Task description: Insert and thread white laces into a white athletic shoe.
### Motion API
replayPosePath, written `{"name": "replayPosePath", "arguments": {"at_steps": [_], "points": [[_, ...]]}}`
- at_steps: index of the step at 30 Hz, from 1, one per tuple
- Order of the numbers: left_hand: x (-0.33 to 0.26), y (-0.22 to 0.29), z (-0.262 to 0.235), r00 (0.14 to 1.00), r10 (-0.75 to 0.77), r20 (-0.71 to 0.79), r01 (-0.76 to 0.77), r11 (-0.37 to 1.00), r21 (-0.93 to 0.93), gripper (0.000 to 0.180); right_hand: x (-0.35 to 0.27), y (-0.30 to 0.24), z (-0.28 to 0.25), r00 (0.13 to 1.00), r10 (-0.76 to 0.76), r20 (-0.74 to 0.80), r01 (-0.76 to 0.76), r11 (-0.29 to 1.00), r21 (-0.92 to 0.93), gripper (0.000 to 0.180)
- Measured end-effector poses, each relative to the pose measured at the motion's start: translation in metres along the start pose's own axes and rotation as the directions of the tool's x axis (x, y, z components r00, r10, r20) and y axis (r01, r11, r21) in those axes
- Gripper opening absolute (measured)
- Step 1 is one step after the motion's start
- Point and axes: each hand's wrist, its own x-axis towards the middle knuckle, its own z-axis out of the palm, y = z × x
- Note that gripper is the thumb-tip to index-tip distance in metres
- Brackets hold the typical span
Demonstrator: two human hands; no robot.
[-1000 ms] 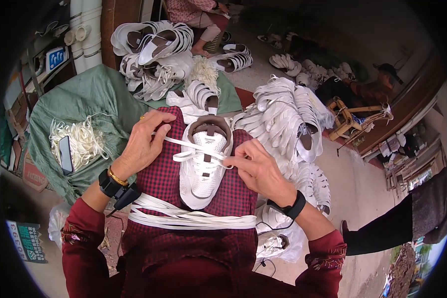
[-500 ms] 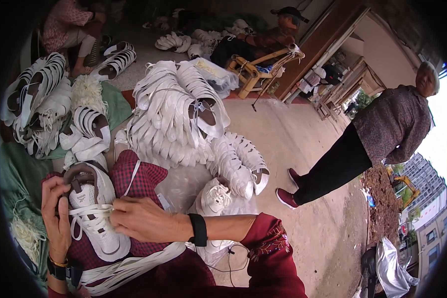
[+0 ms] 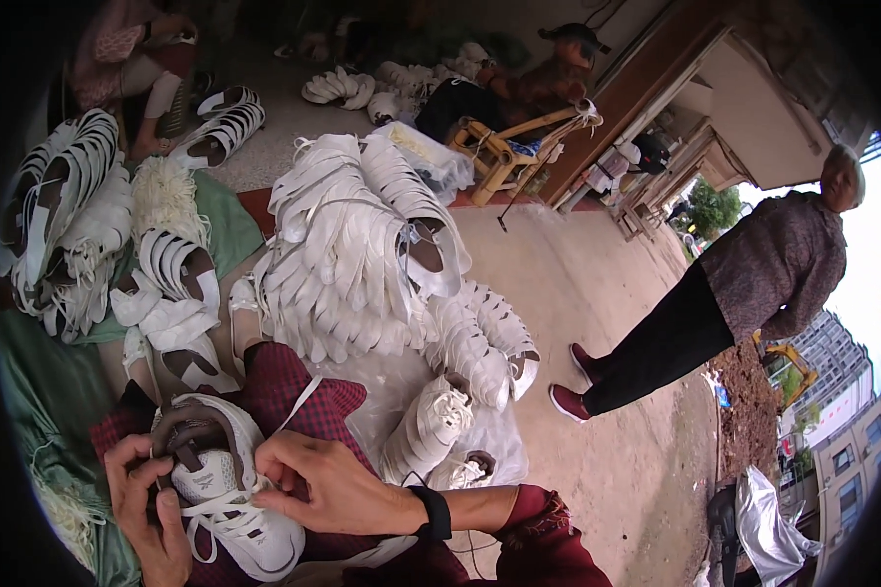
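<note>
On my lap rests a white sneaker point(image 3: 274, 543) with a brown-grey lining, its toe pointing toward me. My left hand point(image 3: 147, 504) grips the shoe at the left of its collar, fingers curled over the edge and the thumb by the tongue point(image 3: 210, 476). At the right eyelet edge, the thumb and fingers of my right hand point(image 3: 323, 479) pinch the white shoelace point(image 3: 227, 509). The lace crosses below the tongue, and a loop hangs on the left side. My right fingers partly hide the eyelets there.
Stacked white shoe uppers point(image 3: 333, 254) rise ahead, with nested sneakers point(image 3: 431, 426) to their right. More uppers point(image 3: 69, 196) and a bundle of pale laces point(image 3: 169, 201) lie left on green cloth point(image 3: 230, 210). A person point(image 3: 773, 259) stands at right; others sit behind near a bamboo chair point(image 3: 504, 157).
The view has shifted, so the sneaker and both hands appear lower and farther right. My right hand's pinch has moved from over the crossed laces to the right eyelet edge.
</note>
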Motion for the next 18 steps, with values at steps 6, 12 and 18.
{"name": "replayPosePath", "arguments": {"at_steps": [6,12,18], "points": [[-0.002,0.005,-0.006,1.0,0.001,0.001,-0.001,1.0,-0.019,0.035,-0.007,0.001,0.002,0.991,-0.092,0.092,0.096,0.995,-0.038,0.022],[0.0,0.0,0.004,1.0,0.03,-0.006,-0.03,0.999,-0.015,0.034,-0.016,0.004,0.0,0.998,0.064,0.017,-0.064,0.998,-0.013,0.023],[-0.004,-0.008,0.004,0.997,0.054,-0.061,-0.053,0.998,0.015,0.03,-0.015,0.013,0.006,0.998,-0.018,-0.068,0.021,0.999,0.041,0.019]]}}
